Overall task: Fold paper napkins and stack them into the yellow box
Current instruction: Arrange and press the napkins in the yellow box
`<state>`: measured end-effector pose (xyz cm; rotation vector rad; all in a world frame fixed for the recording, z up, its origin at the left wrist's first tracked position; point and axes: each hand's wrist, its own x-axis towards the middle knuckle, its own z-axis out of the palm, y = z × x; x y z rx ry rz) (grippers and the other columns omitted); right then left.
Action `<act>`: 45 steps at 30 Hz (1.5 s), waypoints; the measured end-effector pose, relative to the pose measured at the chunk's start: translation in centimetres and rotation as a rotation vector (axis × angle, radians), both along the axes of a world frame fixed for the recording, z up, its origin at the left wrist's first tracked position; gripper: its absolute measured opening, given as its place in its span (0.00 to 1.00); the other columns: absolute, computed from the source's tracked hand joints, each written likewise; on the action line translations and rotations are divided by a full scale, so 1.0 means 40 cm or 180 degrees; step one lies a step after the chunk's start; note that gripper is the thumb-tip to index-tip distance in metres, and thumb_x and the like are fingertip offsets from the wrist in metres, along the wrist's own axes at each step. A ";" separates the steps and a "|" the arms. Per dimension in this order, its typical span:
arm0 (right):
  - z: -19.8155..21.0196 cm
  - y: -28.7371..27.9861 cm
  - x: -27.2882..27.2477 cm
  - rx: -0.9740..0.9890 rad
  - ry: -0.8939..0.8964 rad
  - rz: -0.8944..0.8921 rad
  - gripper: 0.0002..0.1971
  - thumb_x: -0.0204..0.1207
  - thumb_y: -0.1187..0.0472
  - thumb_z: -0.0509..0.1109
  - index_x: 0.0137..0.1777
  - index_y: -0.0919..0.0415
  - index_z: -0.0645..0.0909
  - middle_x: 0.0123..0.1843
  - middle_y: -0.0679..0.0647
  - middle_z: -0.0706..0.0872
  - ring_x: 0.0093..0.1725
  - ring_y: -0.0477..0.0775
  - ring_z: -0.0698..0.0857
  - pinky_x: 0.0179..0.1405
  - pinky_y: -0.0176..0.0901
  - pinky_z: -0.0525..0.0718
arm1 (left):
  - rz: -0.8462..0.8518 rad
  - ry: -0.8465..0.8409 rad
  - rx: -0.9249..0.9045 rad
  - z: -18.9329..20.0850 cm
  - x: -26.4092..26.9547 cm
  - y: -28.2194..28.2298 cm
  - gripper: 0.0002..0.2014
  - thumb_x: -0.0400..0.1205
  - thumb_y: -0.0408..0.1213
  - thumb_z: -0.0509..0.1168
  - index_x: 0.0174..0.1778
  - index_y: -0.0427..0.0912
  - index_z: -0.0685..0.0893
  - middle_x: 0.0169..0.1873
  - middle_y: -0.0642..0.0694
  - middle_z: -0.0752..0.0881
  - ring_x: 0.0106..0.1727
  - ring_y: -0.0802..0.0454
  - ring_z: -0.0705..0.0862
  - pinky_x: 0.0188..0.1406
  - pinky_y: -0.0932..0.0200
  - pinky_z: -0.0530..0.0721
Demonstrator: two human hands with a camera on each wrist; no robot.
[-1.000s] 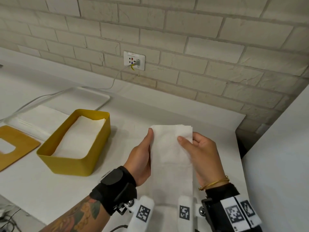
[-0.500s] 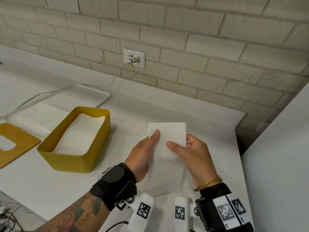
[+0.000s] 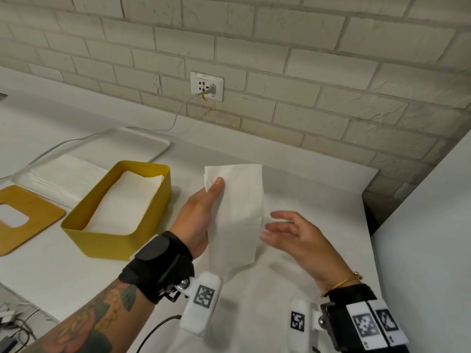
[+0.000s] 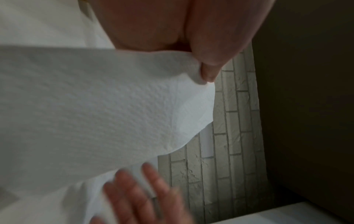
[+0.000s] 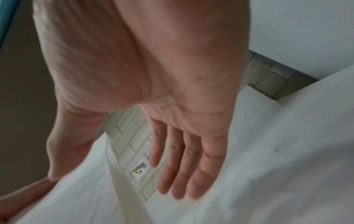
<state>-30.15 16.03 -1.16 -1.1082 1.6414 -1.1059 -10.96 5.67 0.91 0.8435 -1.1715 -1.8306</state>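
Bare counter (image 3: pixel 158 271) lies between yellow box (image 3: pixel 102 240) and hands.

We count one yellow box (image 3: pixel 119 225) at nine o'clock, one wooden lid (image 3: pixel 28 217) beyond it at the left edge, one white tray (image 3: pixel 142 143) at ten o'clock, one wall socket (image 3: pixel 207 86) at twelve, and one folded napkin (image 3: pixel 237 212) between two hands at centre.

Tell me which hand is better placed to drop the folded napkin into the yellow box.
Left. The left hand already pinches the folded napkin and sits on the side nearer the yellow box. The right hand is open, off the napkin, on the far side.
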 end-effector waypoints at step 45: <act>-0.064 0.012 -0.083 0.1715 0.2452 0.0347 0.40 0.71 0.47 0.83 0.79 0.54 0.69 0.75 0.54 0.74 0.74 0.57 0.76 0.72 0.49 0.78 | 0.0421 -0.0162 0.0571 -0.112 0.141 -0.022 0.10 0.89 0.41 0.62 0.60 0.43 0.85 0.43 0.44 0.93 0.42 0.47 0.93 0.47 0.45 0.87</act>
